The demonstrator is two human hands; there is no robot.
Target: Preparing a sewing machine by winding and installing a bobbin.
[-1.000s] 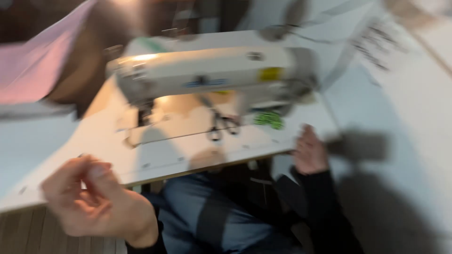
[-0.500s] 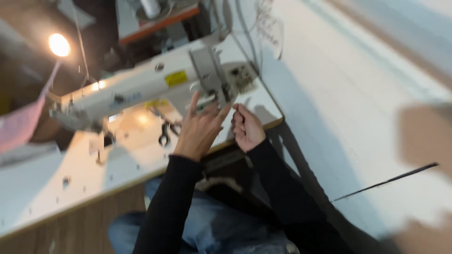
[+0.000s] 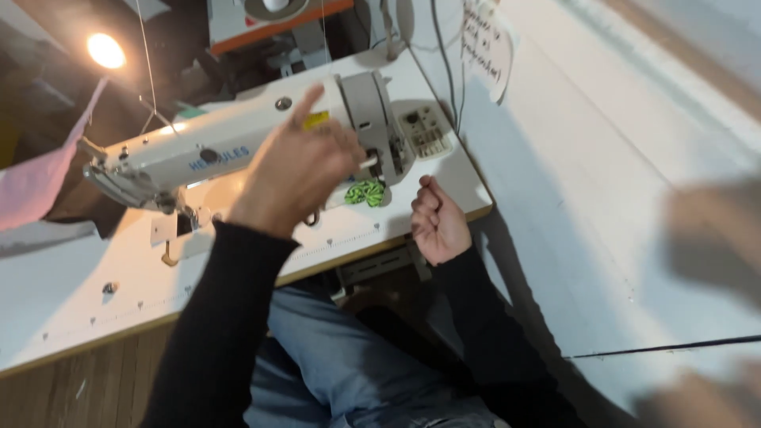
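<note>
- A lit lamp (image 3: 106, 50) glows at the upper left, above a fold of pink cloth (image 3: 36, 186) hanging at the frame's left edge.
- A white industrial sewing machine (image 3: 230, 147) lies across the white table (image 3: 71, 293), its needle end toward the lamp and its handwheel end toward the wall.
- The left hand (image 3: 295, 170) is raised in front of the machine's arm, index finger pointing up and thumb stretched toward the handwheel end; the remaining fingers are loosely curled and grasp nothing that can be made out.
- A small green-and-black patterned piece (image 3: 365, 192) rests on the table just beside the machine's base, between the two hands.
- The right hand (image 3: 437, 222) sits at the table's front edge, fingers curled into a loose fist; whether it pinches anything cannot be told.
- Both arms wear black sleeves, and blue jeans (image 3: 341, 357) show beneath the table.
- A grey control panel (image 3: 426, 135) lies flat by the machine's right end, close to the white wall (image 3: 602, 198), where a paper note (image 3: 487, 43) hangs.
</note>
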